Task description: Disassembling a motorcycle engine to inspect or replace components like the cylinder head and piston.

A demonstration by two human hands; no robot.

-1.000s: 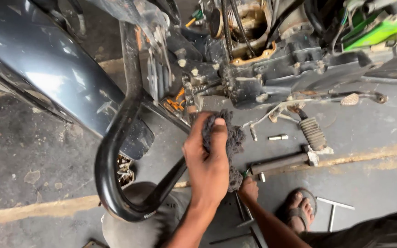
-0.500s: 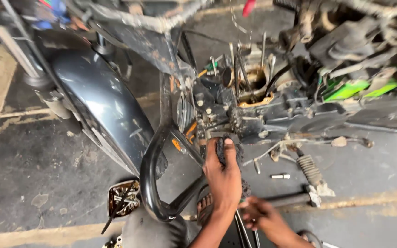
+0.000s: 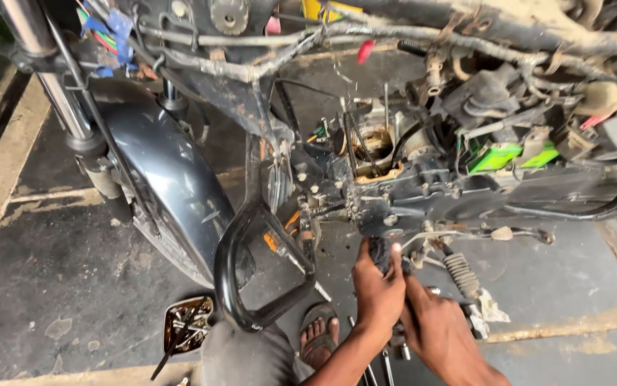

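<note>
Fork (image 3: 51, 78): chrome tube at far left, slanting down to the wheel.
Fender (image 3: 172, 182): grey, glossy, curving down over the front wheel.
Tray (image 3: 187, 325): small, on the floor by the guard, with dark metal bits in it.
Guard (image 3: 247, 271): black bent tube in front of the engine, its lower bend near the foot.
Foot (image 3: 319, 336): bare, on the floor (image 3: 58, 279), just left of the forearms.
Left hand (image 3: 378, 286): fingers closed around a dark rag.
Rag (image 3: 382, 251): black, bunched, pressed up against the underside of the engine.
Engine (image 3: 394, 171): greasy, opened, with a round hole at the top.
Right hand (image 3: 433, 322): just beside the left hand, below the rag; whether it holds anything I cannot tell.
Spring (image 3: 460, 275): coiled, hanging right of the hands.
Battery (image 3: 512, 154): green block under the frame.
</note>
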